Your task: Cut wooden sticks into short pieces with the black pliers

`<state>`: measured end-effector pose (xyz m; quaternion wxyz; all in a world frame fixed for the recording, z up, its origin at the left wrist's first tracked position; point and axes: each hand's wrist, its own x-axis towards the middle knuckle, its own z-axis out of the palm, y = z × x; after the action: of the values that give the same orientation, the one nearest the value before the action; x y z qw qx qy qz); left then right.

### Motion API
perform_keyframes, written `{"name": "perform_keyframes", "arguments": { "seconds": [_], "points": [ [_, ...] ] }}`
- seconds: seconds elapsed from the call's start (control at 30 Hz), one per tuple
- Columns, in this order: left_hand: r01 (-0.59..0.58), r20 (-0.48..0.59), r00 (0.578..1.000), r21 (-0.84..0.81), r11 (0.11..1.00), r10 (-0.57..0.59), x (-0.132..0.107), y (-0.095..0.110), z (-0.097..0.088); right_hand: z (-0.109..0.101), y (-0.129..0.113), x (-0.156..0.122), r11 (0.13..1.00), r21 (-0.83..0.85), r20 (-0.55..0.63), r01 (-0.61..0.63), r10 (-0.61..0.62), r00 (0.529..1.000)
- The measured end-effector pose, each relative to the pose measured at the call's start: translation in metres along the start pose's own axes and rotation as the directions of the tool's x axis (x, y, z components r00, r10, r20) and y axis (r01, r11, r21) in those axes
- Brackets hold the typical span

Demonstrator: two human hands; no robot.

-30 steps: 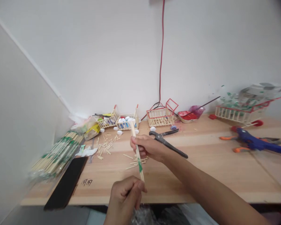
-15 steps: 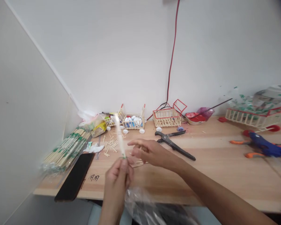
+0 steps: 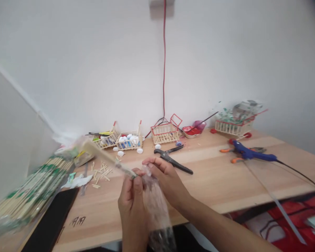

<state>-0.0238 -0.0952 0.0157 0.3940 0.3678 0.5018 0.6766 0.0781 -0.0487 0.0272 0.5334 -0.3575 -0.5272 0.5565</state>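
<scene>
Pale wood counter (image 3: 225, 182) w/ white wall behind. Clear crinkled plastic bag (image 3: 156, 206) hangs betw. both hands at front edge. Left hand (image 3: 132, 201): fingers clenched on thin wrapped bamboo stick (image 3: 107, 159), tilted up-left. Right hand (image 3: 165, 176): fingers pinch bag top.

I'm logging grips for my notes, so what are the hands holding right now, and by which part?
The left hand pinches a wrapped chopstick at its near end. The right hand grips the top of a clear plastic bag.
</scene>
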Motion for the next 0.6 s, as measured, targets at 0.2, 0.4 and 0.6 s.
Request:
{"name": "perform_keyframes", "arguments": {
  "seconds": [0.2, 0.4, 0.6],
  "points": [
    [0.22, 0.126, 0.973, -0.234, 0.947, -0.195, 0.011, 0.004, 0.009, -0.03, 0.003, -0.017, 0.66, -0.544, 0.398, 0.518, -0.34, 0.852],
    [0.351, 0.381, 0.901, -0.356, 0.866, -0.208, 0.019, 0.004, 0.032, -0.067, -0.013, -0.003, 0.405, -0.68, 0.409, 0.612, -0.483, 0.774],
    [0.259, 0.388, 0.91, -0.254, 0.932, -0.147, 0.035, 0.004, 0.046, -0.137, -0.081, 0.022, 0.305, -0.89, 0.116, 0.338, -0.565, 0.817]
  ]
}}
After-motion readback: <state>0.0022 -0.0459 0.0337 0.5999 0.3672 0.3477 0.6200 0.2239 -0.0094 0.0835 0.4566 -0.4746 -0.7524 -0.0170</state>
